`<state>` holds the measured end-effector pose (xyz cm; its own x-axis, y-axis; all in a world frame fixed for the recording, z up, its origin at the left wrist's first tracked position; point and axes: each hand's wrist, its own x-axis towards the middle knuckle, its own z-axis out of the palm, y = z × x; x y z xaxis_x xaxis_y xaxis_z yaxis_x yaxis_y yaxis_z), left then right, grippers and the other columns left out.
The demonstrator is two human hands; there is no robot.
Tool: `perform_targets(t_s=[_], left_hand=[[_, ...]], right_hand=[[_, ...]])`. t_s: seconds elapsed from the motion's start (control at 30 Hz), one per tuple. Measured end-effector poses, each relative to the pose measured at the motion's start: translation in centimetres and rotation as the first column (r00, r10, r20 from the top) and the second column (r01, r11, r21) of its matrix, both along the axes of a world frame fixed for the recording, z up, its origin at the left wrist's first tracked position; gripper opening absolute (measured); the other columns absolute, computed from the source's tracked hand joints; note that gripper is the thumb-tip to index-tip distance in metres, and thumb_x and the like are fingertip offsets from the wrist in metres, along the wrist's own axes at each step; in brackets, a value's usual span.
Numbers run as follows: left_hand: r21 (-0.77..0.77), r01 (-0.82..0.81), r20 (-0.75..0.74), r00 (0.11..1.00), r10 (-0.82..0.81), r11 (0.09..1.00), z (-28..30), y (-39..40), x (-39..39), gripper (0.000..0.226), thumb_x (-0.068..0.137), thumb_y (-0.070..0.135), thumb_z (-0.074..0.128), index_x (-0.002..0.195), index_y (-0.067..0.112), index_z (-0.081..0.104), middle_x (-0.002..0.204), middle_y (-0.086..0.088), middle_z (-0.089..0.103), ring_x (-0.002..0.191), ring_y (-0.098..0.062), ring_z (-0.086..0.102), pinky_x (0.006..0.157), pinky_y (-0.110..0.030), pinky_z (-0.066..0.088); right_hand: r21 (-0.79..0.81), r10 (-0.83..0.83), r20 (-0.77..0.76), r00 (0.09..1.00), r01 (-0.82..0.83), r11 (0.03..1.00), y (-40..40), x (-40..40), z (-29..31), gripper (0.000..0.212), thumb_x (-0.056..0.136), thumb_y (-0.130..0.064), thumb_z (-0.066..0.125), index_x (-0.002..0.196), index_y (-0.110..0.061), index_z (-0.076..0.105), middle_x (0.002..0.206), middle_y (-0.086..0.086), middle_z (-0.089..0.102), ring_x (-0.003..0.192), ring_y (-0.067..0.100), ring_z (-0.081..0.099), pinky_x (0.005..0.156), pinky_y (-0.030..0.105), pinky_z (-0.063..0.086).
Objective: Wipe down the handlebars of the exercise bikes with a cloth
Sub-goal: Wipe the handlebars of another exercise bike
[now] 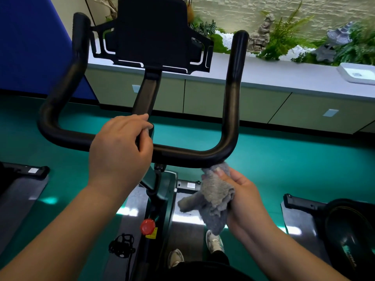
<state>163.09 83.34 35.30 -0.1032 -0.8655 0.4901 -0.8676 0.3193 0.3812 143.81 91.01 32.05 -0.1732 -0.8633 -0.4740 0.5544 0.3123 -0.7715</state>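
At frame centre the left hand (119,147) grips the black handlebar (182,157); lower right, the right hand (241,191) clutches a grey cloth (213,197), seemingly touching the bar's underside.

I see open room inside the black handlebars (194,157), between the two uprights, broken only by the centre stem (145,96) and tablet holder (152,31). My left hand (119,151) covers the crossbar's middle; the cloth (215,197) crowds the right bend.

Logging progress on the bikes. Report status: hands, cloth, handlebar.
Left hand grips handlebar at centre. Right hand holds grey cloth, top edge at bar's right bend. Nothing in the way.
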Motion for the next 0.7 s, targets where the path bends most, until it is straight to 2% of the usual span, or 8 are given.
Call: perform_targets(t_s=[0.13, 0.33, 0.5, 0.7], left_hand=[[0.005, -0.008, -0.011, 1.0, 0.008, 1.0, 0.0, 0.0, 0.0, 0.019, 0.09, 0.01, 0.055, 0.1, 0.012, 0.072, 0.11, 0.0, 0.069, 0.103, -0.017, 0.061, 0.093, -0.027, 0.042], [-0.002, -0.018, 0.014, 1.0, 0.018, 1.0, 0.0, 0.1, -0.2, 0.019, 0.089, 0.01, 0.055, 0.098, 0.011, 0.072, 0.11, -0.002, 0.07, 0.101, -0.019, 0.061, 0.091, -0.028, 0.041], [0.03, 0.021, 0.073, 0.997, -0.023, 0.999, 0.0, 0.1, -0.9, 0.025, 0.088, 0.017, 0.05, 0.097, 0.013, 0.073, 0.11, -0.001, 0.069, 0.108, -0.021, 0.057, 0.098, -0.027, 0.035], [0.097, 0.089, 0.13, 0.986, -0.102, 0.991, 0.1, 0.2, -2.4, 0.028, 0.086, 0.022, 0.049, 0.1, 0.015, 0.072, 0.11, 0.001, 0.07, 0.11, -0.02, 0.057, 0.104, -0.044, 0.04]], right_hand=[[-0.014, -0.064, -0.063, 0.996, 0.063, 0.998, -0.3, -1.0, 0.1, 0.013, 0.085, -0.008, 0.06, 0.093, -0.003, 0.069, 0.074, 0.009, 0.072, 0.061, 0.017, 0.067, 0.054, 0.026, 0.054], [0.008, 0.007, -0.045, 0.999, -0.006, 1.0, -0.1, 1.6, -0.5, 0.008, 0.087, -0.004, 0.06, 0.091, -0.002, 0.067, 0.076, 0.01, 0.072, 0.064, 0.018, 0.068, 0.059, 0.026, 0.056], [-0.02, 0.015, -0.061, 0.998, -0.016, 1.0, -0.2, 1.4, -0.5, 0.012, 0.088, -0.002, 0.059, 0.095, -0.003, 0.068, 0.081, 0.009, 0.074, 0.068, 0.017, 0.069, 0.062, 0.027, 0.056], [-0.043, -0.014, -0.116, 0.993, 0.009, 0.999, -0.6, -0.7, -0.7, 0.018, 0.087, 0.001, 0.058, 0.098, -0.008, 0.07, 0.088, 0.01, 0.075, 0.076, 0.019, 0.07, 0.068, 0.029, 0.057]])
